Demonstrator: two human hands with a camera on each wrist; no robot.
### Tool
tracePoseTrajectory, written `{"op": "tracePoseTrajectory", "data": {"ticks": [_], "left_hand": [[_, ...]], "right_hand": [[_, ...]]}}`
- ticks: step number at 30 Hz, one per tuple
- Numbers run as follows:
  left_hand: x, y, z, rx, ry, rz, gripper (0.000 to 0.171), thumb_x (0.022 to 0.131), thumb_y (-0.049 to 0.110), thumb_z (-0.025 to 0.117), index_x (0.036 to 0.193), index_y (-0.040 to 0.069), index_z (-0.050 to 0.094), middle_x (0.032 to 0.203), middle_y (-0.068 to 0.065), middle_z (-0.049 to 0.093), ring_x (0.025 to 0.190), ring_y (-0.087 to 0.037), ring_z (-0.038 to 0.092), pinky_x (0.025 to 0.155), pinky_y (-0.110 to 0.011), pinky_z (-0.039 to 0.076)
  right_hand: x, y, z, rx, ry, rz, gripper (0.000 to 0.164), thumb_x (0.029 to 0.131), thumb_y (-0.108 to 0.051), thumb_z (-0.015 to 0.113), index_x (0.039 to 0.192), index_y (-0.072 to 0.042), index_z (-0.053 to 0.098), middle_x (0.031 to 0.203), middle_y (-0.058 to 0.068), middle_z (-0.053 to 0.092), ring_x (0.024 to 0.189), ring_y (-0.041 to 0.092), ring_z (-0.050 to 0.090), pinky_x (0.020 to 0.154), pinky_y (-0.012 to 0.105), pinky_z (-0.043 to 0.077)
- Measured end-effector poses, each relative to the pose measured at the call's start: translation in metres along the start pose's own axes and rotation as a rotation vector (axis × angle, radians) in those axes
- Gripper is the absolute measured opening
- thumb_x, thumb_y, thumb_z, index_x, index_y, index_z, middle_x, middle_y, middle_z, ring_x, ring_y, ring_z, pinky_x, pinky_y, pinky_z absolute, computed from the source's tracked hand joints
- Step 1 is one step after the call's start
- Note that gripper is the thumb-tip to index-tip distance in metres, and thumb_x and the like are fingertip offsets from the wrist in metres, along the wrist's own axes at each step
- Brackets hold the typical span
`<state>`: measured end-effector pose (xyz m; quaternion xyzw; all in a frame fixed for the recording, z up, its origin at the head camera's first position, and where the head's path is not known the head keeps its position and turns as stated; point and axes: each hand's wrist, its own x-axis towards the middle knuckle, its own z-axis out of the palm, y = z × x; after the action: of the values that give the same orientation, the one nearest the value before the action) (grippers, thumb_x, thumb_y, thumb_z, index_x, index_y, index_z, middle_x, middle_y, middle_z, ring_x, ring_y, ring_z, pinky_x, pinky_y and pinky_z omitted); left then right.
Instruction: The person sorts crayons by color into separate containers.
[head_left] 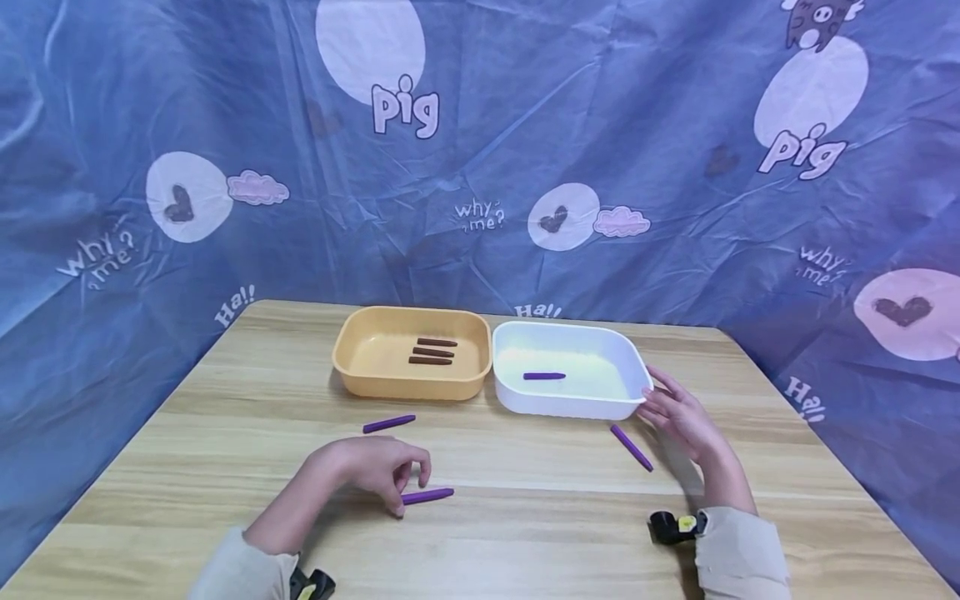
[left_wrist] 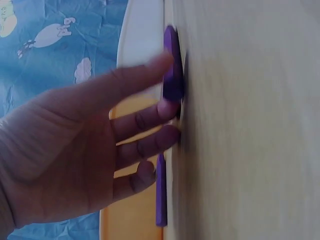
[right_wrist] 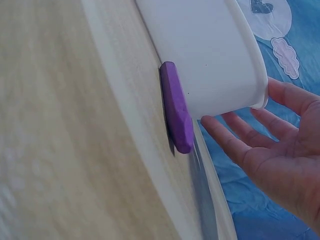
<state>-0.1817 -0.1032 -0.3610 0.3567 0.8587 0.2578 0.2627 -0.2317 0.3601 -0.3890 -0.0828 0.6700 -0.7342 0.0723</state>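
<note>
My left hand (head_left: 372, 465) hovers low over the table with thumb and index finger on either side of a purple crayon (head_left: 431, 496). In the left wrist view the blurred thumb overlaps that crayon (left_wrist: 173, 82); a firm pinch is not visible. Another purple crayon (head_left: 389, 423) lies behind this hand. My right hand (head_left: 686, 421) rests its extended fingertips against the right end of a white tray (head_left: 562, 407), which holds one purple crayon (head_left: 543, 376). Beside that hand, a further purple crayon (right_wrist: 176, 107) lies on the table in front of the tray.
A yellow-orange tray (head_left: 405, 388) stands against the white tray's left side, with three brown crayons (head_left: 432, 352) inside. Both trays sit toward the back of the wooden table (head_left: 525, 542). A blue printed cloth (head_left: 465, 167) hangs behind the table.
</note>
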Motion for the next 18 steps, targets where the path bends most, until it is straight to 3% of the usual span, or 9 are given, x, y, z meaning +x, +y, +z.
{"op": "tracePoseTrajectory", "data": {"ticks": [9,14,18], "left_hand": [[0.007,-0.004,0.000,0.037,0.057,0.056,0.021,0.077,0.003,0.070,0.091,0.016,0.061,0.066,0.008,0.051,0.061,-0.004,0.046,0.058,-0.020,0.042],[0.010,-0.012,-0.002,0.099,0.139,0.033,0.018,0.083,0.006,0.063,0.097,0.019,0.065,0.072,0.010,0.052,0.065,-0.006,0.048,0.061,-0.024,0.043],[0.012,-0.018,-0.003,0.144,0.195,0.056,0.017,0.085,0.008,0.061,0.098,0.018,0.067,0.074,0.012,0.052,0.068,-0.006,0.049,0.064,-0.026,0.044]], "right_hand": [[-0.003,0.000,-0.002,-0.043,0.008,0.017,0.064,0.098,-0.007,0.042,0.143,0.006,-0.001,0.113,0.003,0.052,0.099,0.013,0.057,0.092,0.031,0.044],[-0.002,0.002,-0.003,-0.020,0.004,0.017,0.064,0.098,-0.007,0.040,0.143,0.006,-0.003,0.110,0.001,0.055,0.096,0.012,0.058,0.091,0.030,0.045],[-0.001,0.001,-0.002,-0.015,-0.007,0.011,0.063,0.098,-0.006,0.039,0.143,0.006,-0.004,0.109,0.000,0.057,0.096,0.012,0.059,0.090,0.030,0.046]]}}
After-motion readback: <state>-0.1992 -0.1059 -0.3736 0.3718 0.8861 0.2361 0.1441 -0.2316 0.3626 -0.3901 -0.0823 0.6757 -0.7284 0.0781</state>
